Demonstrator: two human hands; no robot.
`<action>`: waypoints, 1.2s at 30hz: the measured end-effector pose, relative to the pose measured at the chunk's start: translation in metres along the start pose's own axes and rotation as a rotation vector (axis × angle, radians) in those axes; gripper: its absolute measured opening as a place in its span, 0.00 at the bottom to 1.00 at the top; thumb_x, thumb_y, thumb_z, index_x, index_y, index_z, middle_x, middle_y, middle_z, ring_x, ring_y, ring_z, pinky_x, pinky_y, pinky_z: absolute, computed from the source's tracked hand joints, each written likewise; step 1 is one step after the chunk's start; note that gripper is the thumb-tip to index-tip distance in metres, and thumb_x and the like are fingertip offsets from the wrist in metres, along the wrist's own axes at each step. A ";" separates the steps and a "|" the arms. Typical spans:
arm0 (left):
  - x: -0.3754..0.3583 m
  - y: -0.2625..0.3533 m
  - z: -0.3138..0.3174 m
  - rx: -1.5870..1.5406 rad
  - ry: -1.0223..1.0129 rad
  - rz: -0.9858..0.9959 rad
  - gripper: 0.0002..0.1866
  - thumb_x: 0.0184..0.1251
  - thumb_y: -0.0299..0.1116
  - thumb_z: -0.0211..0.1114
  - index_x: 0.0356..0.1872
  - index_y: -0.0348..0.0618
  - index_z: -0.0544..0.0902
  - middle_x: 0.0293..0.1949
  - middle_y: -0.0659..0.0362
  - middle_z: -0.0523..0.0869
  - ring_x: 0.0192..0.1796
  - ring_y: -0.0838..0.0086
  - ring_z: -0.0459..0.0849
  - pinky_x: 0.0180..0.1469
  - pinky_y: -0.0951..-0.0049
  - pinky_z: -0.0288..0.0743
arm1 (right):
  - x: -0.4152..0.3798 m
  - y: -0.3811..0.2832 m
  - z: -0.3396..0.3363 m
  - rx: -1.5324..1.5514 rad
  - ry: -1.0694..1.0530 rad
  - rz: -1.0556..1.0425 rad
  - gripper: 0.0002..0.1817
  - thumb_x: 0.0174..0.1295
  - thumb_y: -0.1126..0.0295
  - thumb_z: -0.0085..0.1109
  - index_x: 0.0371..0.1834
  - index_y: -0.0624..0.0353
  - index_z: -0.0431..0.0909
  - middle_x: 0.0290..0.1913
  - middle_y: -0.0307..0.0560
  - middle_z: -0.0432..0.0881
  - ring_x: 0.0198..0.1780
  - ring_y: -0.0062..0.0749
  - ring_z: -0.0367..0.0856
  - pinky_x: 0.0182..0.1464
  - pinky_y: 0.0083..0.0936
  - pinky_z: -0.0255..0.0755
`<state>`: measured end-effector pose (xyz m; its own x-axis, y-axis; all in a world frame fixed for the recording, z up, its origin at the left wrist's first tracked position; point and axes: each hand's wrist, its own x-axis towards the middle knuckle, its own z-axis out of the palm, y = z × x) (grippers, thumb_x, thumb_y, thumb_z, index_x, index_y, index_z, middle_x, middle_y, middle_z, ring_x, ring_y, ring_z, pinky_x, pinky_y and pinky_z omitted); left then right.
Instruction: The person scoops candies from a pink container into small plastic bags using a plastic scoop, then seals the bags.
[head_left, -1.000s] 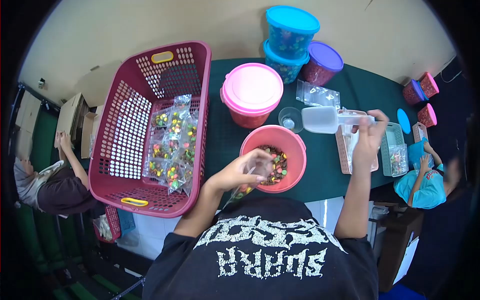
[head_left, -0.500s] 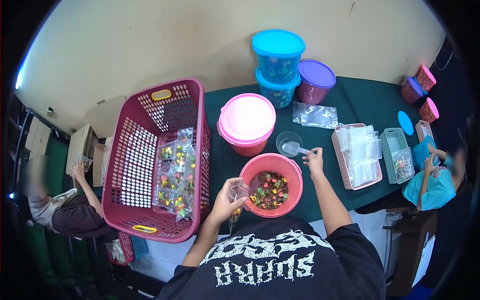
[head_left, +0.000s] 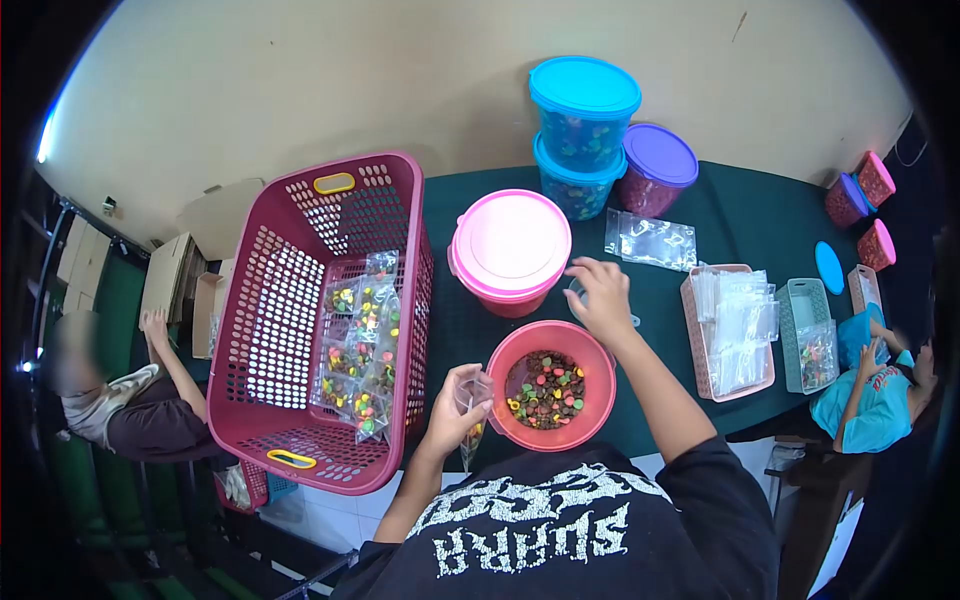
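Note:
My left hand (head_left: 455, 410) is closed around a clear plastic bag (head_left: 472, 432) with some colourful pieces in its lower part. The bag hangs upright beside a pink bowl (head_left: 609, 385) of brown bits mixed with red, green and yellow pieces (head_left: 545, 390). Beyond the bowl, my right hand (head_left: 603, 298) has its fingers bent and apart, with nothing visible in them. It hovers over a small clear cup (head_left: 574, 290), mostly covering it. Only the handle end of a clear scoop (head_left: 635, 321) shows beside the hand. A pink-lidded tub (head_left: 512, 245) stands just left of my fingers.
A maroon basket (head_left: 412, 300) with filled bags (head_left: 362, 350) stands at left. Behind are blue-lidded tubs (head_left: 585, 90), a purple-lidded tub (head_left: 660, 160) and flat bags (head_left: 655, 240). Trays (head_left: 735, 390) (head_left: 808, 290) stand at right. A person (head_left: 865, 405) works at right, another (head_left: 140, 400) at left.
My right hand has let go of the scoop and moved left and up, over the cup towards the pink-lidded tub. My left hand still holds the bag. The view has shifted slightly.

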<state>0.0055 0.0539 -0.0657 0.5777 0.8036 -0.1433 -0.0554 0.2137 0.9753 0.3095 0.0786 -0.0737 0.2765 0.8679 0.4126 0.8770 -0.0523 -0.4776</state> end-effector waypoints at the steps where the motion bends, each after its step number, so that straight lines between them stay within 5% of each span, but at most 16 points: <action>1: 0.001 0.000 0.000 0.027 -0.001 0.025 0.30 0.58 0.22 0.64 0.62 0.40 0.63 0.51 0.55 0.74 0.52 0.70 0.77 0.59 0.66 0.71 | 0.009 -0.008 0.005 -0.020 -0.031 -0.110 0.18 0.50 0.66 0.66 0.46 0.49 0.77 0.55 0.38 0.75 0.56 0.39 0.69 0.59 0.44 0.60; 5: -0.006 0.005 -0.001 0.047 0.022 0.047 0.30 0.57 0.21 0.64 0.62 0.40 0.62 0.51 0.54 0.74 0.52 0.70 0.77 0.60 0.66 0.71 | 0.023 -0.009 0.030 -0.099 -0.052 -0.373 0.15 0.51 0.65 0.66 0.43 0.48 0.79 0.54 0.33 0.76 0.56 0.35 0.70 0.59 0.47 0.58; 17: -0.020 0.006 -0.009 -0.040 0.144 0.183 0.31 0.57 0.18 0.62 0.62 0.41 0.63 0.49 0.56 0.74 0.51 0.71 0.77 0.58 0.68 0.71 | -0.062 -0.032 -0.057 -0.050 -0.176 -0.530 0.06 0.53 0.66 0.63 0.34 0.49 0.78 0.44 0.31 0.79 0.50 0.33 0.72 0.62 0.50 0.55; 25: -0.013 0.008 -0.007 -0.046 0.122 0.260 0.30 0.58 0.19 0.62 0.62 0.41 0.63 0.49 0.56 0.74 0.51 0.72 0.76 0.59 0.68 0.70 | -0.127 -0.008 -0.108 0.091 -0.352 -0.626 0.13 0.41 0.76 0.64 0.33 0.51 0.79 0.44 0.37 0.80 0.49 0.37 0.74 0.52 0.36 0.71; 34: -0.021 0.012 -0.001 -0.045 0.064 0.226 0.31 0.58 0.20 0.63 0.63 0.42 0.61 0.51 0.54 0.74 0.52 0.72 0.76 0.58 0.67 0.70 | -0.116 0.007 -0.100 0.110 -0.560 -0.583 0.19 0.38 0.83 0.62 0.37 0.55 0.78 0.51 0.46 0.77 0.57 0.44 0.74 0.55 0.33 0.75; 36: -0.023 0.017 0.004 -0.113 0.052 0.276 0.32 0.57 0.26 0.65 0.62 0.45 0.60 0.54 0.49 0.73 0.56 0.62 0.76 0.63 0.58 0.67 | -0.109 0.004 -0.098 0.110 -0.586 -0.564 0.19 0.38 0.85 0.61 0.36 0.57 0.76 0.52 0.46 0.76 0.58 0.43 0.73 0.58 0.33 0.73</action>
<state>-0.0053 0.0371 -0.0456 0.4859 0.8666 0.1135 -0.2967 0.0414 0.9541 0.3216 -0.0646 -0.0446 -0.4712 0.8682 0.1557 0.7710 0.4912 -0.4053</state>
